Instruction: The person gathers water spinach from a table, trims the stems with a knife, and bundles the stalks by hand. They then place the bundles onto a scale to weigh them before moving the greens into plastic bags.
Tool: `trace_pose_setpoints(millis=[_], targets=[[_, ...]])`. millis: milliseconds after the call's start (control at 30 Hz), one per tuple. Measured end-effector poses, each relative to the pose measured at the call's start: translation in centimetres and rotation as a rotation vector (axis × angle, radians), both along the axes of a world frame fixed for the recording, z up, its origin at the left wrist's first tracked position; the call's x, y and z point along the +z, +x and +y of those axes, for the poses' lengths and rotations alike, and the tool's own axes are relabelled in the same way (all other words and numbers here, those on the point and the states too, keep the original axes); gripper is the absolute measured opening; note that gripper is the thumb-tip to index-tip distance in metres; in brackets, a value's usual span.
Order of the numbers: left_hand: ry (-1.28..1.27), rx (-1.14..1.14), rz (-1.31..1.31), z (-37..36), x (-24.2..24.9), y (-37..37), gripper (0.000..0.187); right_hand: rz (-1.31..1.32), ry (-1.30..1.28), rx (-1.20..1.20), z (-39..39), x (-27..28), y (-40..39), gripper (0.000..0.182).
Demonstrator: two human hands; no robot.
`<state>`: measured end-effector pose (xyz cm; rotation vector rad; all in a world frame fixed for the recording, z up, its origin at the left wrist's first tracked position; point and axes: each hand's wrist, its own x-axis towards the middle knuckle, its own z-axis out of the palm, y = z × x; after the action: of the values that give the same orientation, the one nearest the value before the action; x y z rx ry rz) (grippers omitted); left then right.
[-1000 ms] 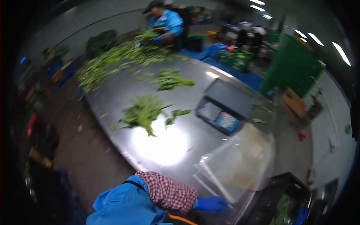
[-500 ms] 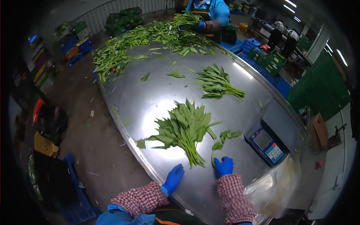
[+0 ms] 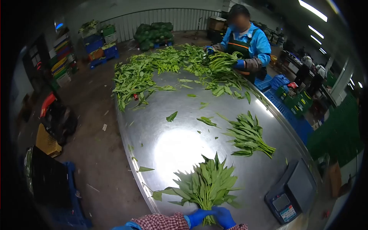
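A bunch of leafy green stalks (image 3: pixel 207 180), like water spinach, lies at the near end of the metal table with its leaves fanned away from me and its stems toward me. My left hand (image 3: pixel 198 217), in a blue glove, closes on the stems from the left. From the right, my right hand (image 3: pixel 224 217), gloved in blue too, meets it and grips the same stems. Stem ends stick out below the hands. Farther right rests a second bunch of greens (image 3: pixel 251 136), touched by neither hand.
A digital scale (image 3: pixel 285 199) stands on the right side of the metal table (image 3: pixel 161 115). Loose leaves (image 3: pixel 171 116) are scattered mid-table. Across the far end spreads a heap of greens (image 3: pixel 134 76), where a co-worker (image 3: pixel 245 42) holds a bunch. Blue pallets (image 3: pixel 285 105) lie beyond the right edge.
Both hands have come together around the near bunch's stems; before, they were apart on either side. My view has tilted up, showing more of the co-worker.
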<state>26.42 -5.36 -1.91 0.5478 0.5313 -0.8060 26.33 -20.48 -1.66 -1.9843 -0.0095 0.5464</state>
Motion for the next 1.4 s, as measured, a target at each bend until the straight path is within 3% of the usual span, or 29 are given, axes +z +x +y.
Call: trace_pose_setpoints(millis=[67,133,200,267,300,367,400,433,500,567,600,667,733,800,867,933,1000,1033,1067,1133,1200,1233,1300,1400], targets=[[0.178,0.039,-0.387,0.6,-0.9,1.3,0.037,-0.466,-0.120,0.210,0.2,4.4,2.5,0.025],[0.386,0.168,-0.536,3.4,6.6,6.6,0.032,-0.720,-0.184,-0.014,0.0,9.1,5.4,0.018],[0.759,0.261,-0.780,6.0,10.1,11.2,0.017,-0.683,-0.029,-0.242,-1.7,11.6,9.1,0.018],[0.587,0.520,-0.611,7.6,9.3,13.7,0.018,-0.736,-0.230,-0.195,-6.6,8.3,13.9,0.022],[0.519,0.486,-0.465,8.2,7.9,14.4,0.026,-0.755,-0.414,-0.197,-9.4,5.3,16.7,0.032],[0.463,0.603,-0.192,7.9,1.0,13.7,0.025,-0.662,-0.792,-0.175,-14.1,1.4,21.7,0.056],[0.315,0.510,-0.163,8.6,-3.6,12.6,0.029,-0.554,-0.982,-0.162,-15.6,0.8,24.1,0.069],[0.346,0.521,-0.021,8.0,-4.0,11.8,0.033,-0.531,-1.091,-0.141,-16.4,1.1,26.5,0.074],[0.405,0.484,-0.074,7.8,-3.2,11.5,0.036,-0.499,-1.202,-0.117,-17.8,0.4,30.8,0.078],[0.365,0.480,-0.049,7.6,-2.2,11.5,0.037,-0.734,-1.575,-0.031,-19.0,-1.9,34.8,0.077],[0.331,0.475,-0.034,7.7,-2.0,11.6,0.037,-0.734,-1.566,-0.023,-19.4,-2.4,36.7,0.077],[0.335,0.452,-0.010,8.2,-2.1,11.9,0.040,-0.200,-1.292,0.063,-19.3,-1.7,39.1,0.064],[0.374,0.380,-0.017,8.1,-1.3,12.1,0.043,-0.210,-1.266,-0.049,-17.3,0.6,38.3,0.048],[0.279,0.398,-0.003,8.4,-1.7,11.9,0.046,-0.198,-1.047,-0.023,-17.9,-1.5,38.0,0.034],[0.303,0.330,-0.055,8.9,-2.0,11.8,0.049,-0.102,-0.588,-0.013,-17.3,-2.9,35.7,0.030],[0.283,0.339,-0.106,9.2,-2.8,11.8,0.050,0.069,-0.319,-0.194,-14.4,-2.2,32.1,0.024],[0.253,0.314,-0.146,8.7,-1.3,10.1,0.051,0.098,0.244,-0.322,-8.6,2.4,24.9,0.018],[0.151,0.285,-0.154,8.1,0.4,8.9,0.053,0.200,0.383,-0.263,-5.3,6.7,20.7,0.017],[0.044,0.246,-0.151,7.2,2.1,7.4,0.055,0.300,0.382,-0.504,-3.4,8.2,16.3,0.014],[0.053,0.159,-0.089,4.9,3.8,2.7,0.052,0.441,0.457,-0.523,-1.0,9.0,7.6,0.022],[0.283,0.021,-0.152,3.0,3.0,-2.4,0.044,0.464,0.422,-0.584,1.9,7.0,-0.1,0.031],[0.159,-0.070,-0.106,3.0,2.9,-3.9,0.039,0.568,0.482,-0.617,2.9,6.0,-2.7,0.033],[0.158,-0.082,-0.036,2.1,1.6,-6.2,0.040,0.678,0.537,-0.682,3.9,5.3,-6.1,0.036],[0.106,-0.191,-0.031,3.0,1.4,-5.9,0.044,0.557,0.550,-0.584,4.1,4.8,-7.0,0.037]])
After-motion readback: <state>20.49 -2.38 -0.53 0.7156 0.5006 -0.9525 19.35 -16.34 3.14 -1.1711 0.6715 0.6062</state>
